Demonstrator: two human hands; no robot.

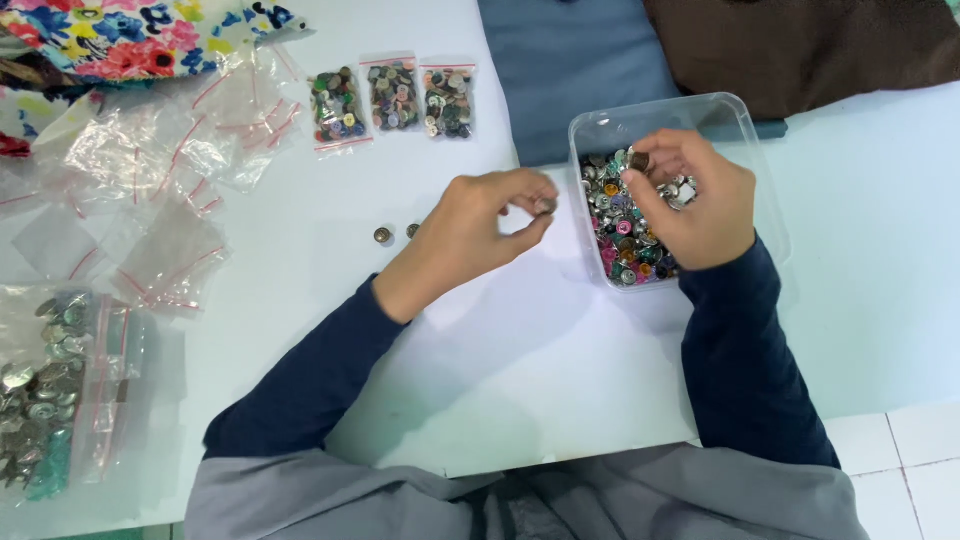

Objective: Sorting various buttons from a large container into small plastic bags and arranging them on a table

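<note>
Buttons: we see a mixed, many-coloured heap of them in the clear plastic tub [745, 130] on the white table [880, 300], right of centre; the tub looks about half full, so in our judgement most of the sorting is left
Right hand: our right hand [690, 200] sits over the tub, fingers closed on a small dark button [640, 160] pinched at the fingertips, with more buttons seemingly cupped in the palm
Left hand: our left hand [480, 225] hovers just left of the tub, thumb and forefinger pinched on one small metal button [547, 205]
Set aside: two small metal buttons [383, 236] lie loose on the table just beside the left hand; we judge this pile barely begun
Done so far: three small filled bags [395, 97] lie in a row at the top of the table; a larger bag of pale buttons [40, 390] lies at the left edge
Left to fill: a loose scatter of empty zip bags [170, 150] lies upper left, beside floral cloth [130, 35]
Edges: the near table edge runs close under our forearms; the tub's near wall lies under the right wrist; blue and brown cloth [800, 45] lie behind the tub
Open room: bare table between the hands and the filled bags, and wide bare table right of the tub
</note>
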